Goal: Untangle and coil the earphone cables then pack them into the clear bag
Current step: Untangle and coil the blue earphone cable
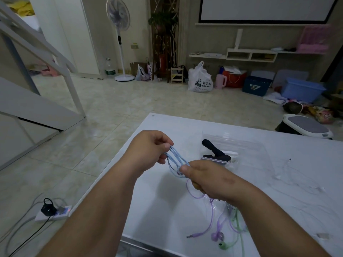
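White counter (185, 130) carries a clear bag (241, 145). Left hand (148, 147) and right hand (207, 179), close together above it, each pinch one end of the looped blue earphone cable (176, 156). Risk: purple cable (209, 216) beneath may snag the loops, undoing the coil.

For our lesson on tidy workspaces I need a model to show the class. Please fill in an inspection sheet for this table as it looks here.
Surface: white table, glossy.
Job's things: blue earphone cable, looped and held above the table; clear bag, flat behind the hands.
Clutter: black object at the bag's mouth; whether inside, cannot tell.
Hands: left hand and right hand each pinch one end of the blue loops.
Cables: purple earphones and green earphones lie loose and crossed below the right wrist; faint white cable on the right.
Surroundings: power strip on the floor, standing fan, blue bin.
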Demonstrator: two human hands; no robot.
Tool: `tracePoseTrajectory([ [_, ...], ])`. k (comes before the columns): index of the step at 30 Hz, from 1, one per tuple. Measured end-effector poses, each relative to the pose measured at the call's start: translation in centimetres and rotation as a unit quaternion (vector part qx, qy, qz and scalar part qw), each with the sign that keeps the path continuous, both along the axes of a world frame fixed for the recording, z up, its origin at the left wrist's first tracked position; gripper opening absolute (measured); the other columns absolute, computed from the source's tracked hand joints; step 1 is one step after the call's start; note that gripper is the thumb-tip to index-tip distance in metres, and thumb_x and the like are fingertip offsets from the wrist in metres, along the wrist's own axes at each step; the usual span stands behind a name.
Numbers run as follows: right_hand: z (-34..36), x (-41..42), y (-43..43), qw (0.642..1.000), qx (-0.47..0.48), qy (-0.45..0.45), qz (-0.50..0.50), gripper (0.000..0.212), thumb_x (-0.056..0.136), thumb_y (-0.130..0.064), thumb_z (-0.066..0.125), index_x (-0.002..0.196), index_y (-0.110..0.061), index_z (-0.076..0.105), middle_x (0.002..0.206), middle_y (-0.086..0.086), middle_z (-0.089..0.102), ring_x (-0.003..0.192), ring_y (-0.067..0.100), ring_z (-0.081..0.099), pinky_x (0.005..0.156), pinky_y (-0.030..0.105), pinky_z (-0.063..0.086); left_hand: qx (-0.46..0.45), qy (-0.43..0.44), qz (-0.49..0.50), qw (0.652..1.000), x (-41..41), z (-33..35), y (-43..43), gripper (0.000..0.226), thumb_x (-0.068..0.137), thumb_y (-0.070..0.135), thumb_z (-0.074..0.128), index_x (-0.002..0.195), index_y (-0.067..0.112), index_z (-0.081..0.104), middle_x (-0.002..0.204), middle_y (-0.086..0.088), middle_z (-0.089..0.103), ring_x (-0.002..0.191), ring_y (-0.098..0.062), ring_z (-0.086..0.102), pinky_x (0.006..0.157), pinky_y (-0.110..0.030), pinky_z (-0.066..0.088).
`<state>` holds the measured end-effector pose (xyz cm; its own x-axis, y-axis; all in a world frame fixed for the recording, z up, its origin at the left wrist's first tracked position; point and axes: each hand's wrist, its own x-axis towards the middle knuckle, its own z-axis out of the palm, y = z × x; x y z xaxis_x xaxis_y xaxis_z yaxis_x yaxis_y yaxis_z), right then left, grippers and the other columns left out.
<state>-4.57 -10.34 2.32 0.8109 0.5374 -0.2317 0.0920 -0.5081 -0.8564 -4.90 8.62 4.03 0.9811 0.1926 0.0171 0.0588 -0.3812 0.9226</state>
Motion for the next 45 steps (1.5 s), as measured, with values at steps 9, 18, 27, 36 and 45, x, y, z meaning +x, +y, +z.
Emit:
tracePoseTrajectory([
  [9, 0.0, 0.0, -0.7, 0.998, -0.033, -0.037, 0.028, 0.021, 0.095, -0.031, 0.053, 0.083, -0.015, 0.060, 0.070, -0.008, 0.064, 0.056, 0.010, 0.045, 0.055, 0.025, 0.040, 0.101, -0.019, 0.007, 0.995, 0.2, -0.3, -0.1, 0.025, 0.091, 0.002, 0.057, 0.080, 0.021, 0.069, 0.072, -0.002, 0.063, 0.059, -0.015, 0.057, 0.062, -0.028, 0.055],
  [18, -0.8, 0.4, -0.1, 0.996, 0.063, -0.029, -0.052, 0.042, 0.096, -0.048, 0.048, 0.061, -0.025, 0.055, 0.051, -0.015, 0.045, 0.049, 0.006, 0.036, 0.054, 0.024, 0.029, 0.072, -0.054, 0.044, 0.995, 0.3, -0.1, -0.3, 0.025, 0.090, -0.001, 0.055, 0.084, 0.016, 0.071, 0.072, -0.001, 0.062, 0.061, -0.011, 0.056, 0.056, -0.018, 0.054],
  [27, -0.2, 0.7, -0.4, 0.983, 0.064, -0.058, -0.159, 0.036, 0.096, -0.034, 0.054, 0.064, -0.020, 0.057, 0.060, -0.007, 0.050, 0.050, 0.010, 0.038, 0.054, 0.024, 0.030, -0.032, -0.096, 0.112, 0.989, 0.2, 0.0, -1.2, 0.009, 0.095, 0.019, 0.054, 0.100, 0.025, 0.052, 0.086, -0.002, 0.067, 0.065, -0.016, 0.068, 0.067, -0.032, 0.057],
  [36, -0.5, 1.1, -0.1, 0.967, 0.132, -0.018, -0.216, 0.033, 0.098, -0.034, 0.051, 0.070, -0.018, 0.058, 0.052, -0.009, 0.042, 0.047, 0.008, 0.034, 0.049, 0.024, 0.027, -0.199, 0.087, -0.075, 0.973, -0.2, 0.3, -2.9, 0.076, 0.093, 0.067, 0.023, 0.073, 0.017, 0.076, 0.100, -0.001, 0.074, 0.109, -0.018, 0.062, 0.098, -0.040, 0.043],
  [45, 0.0, -0.3, 0.1, 0.984, 0.128, 0.110, -0.053, 0.032, 0.101, -0.032, 0.046, 0.076, -0.013, 0.051, 0.059, -0.003, 0.037, 0.047, 0.010, 0.027, 0.044, 0.022, 0.023, -0.268, 0.055, -0.145, 0.951, -0.2, -0.2, -3.0, 0.055, 0.101, 0.043, 0.031, 0.096, 0.012, 0.076, 0.107, -0.007, 0.073, 0.114, -0.022, 0.062, 0.102, -0.043, 0.041],
])
